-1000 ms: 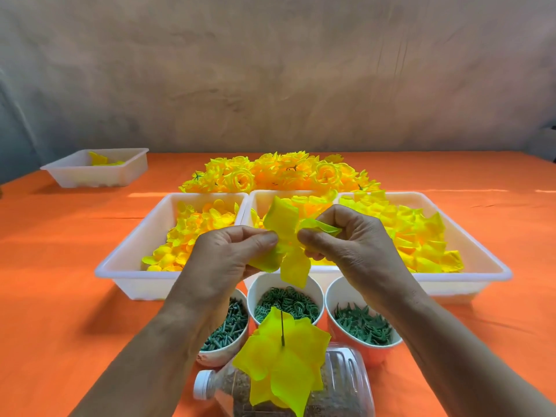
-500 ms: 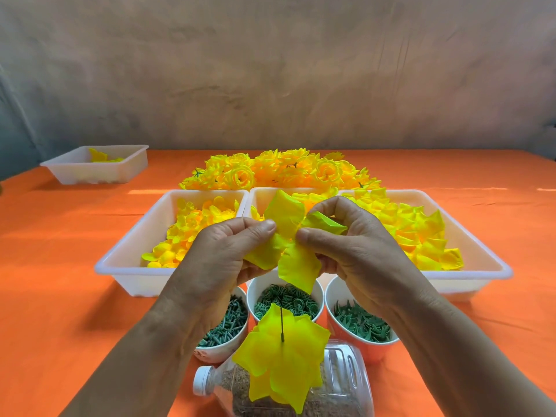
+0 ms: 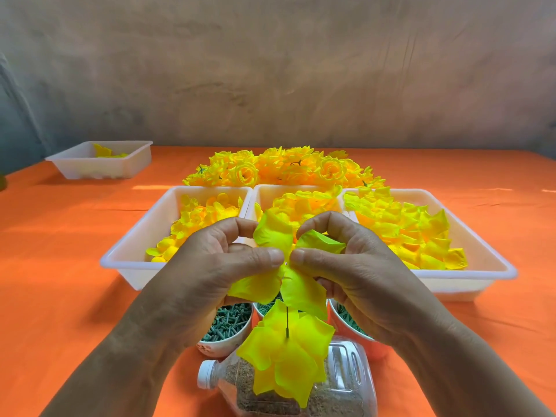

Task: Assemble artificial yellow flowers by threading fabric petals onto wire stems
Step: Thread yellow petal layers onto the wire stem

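A counter [image 3: 60, 296] covered in orange cloth fills the lower half of the view, with a grey wall behind it; three white trays stand side by side in the middle of it, the left tray [image 3: 135, 245] holding small rounded yellow petals, the middle tray [image 3: 270, 191] curled yellow pieces, and the right tray [image 3: 481, 251] larger pointed petals. Behind them lies a heap of finished yellow flowers [image 3: 282, 170]; a fourth tray [image 3: 99, 167], with a few yellow scraps in it, sits well apart at the far left. A clear bottle [image 3: 346, 386] with a white cap lies on its side at the near edge, filled with brown grains. The left hand [image 3: 210, 275] and right hand [image 3: 361, 272] are raised in front of the trays; each pinches a four-lobed fabric petal [image 3: 273, 233] between thumb and forefinger, the two thumb tips nearly meeting at its centre. Below the hands stand cups of green plastic parts, a left cup [image 3: 228, 326] and a right cup [image 3: 346, 323], with a middle one mostly hidden. A stack of threaded petals [image 3: 288, 356] sits over the bottle, and a thin wire stem [image 3: 287, 322] rises upright from it, its tip just under the held petal; whether they touch cannot be told.
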`<state>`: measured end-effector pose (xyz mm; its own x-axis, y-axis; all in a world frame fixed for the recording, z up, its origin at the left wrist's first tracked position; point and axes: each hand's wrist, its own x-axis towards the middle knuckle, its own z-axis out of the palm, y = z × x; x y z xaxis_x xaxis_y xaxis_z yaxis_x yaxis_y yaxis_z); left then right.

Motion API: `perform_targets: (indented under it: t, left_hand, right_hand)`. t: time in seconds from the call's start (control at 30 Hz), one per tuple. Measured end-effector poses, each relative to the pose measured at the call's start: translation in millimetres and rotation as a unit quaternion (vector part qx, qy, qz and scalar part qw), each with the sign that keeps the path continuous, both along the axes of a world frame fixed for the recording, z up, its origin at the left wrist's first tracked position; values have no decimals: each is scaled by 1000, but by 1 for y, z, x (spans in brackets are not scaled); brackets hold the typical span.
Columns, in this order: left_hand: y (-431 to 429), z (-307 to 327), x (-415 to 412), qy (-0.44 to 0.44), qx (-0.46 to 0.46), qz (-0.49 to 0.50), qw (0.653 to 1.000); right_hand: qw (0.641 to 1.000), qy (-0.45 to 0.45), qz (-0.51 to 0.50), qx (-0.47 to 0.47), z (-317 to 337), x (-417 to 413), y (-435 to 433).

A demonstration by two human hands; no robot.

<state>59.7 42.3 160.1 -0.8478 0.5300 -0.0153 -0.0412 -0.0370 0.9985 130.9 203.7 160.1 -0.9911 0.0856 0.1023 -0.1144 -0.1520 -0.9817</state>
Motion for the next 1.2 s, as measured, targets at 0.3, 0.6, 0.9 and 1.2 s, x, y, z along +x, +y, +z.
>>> perform_targets:
  t: [0.3,0.6,0.9,1.2]
  left_hand:
    - [-11,-11,6,-23,-13,-66,997]
    - [-9,-19,6,-52,-7,-70,996]
    - [-4,-22,2,-50,-17,-55,997]
    - [-3,-25,2,-60,-19,-55,997]
  right_hand:
    - [999,-30,28,21,-13,10,-2]
    - [998,-50,19,27,-20,12,-2]
    - [998,-61,12,20,-22,9,0]
    - [997,-79,2,19,-24,11,-1]
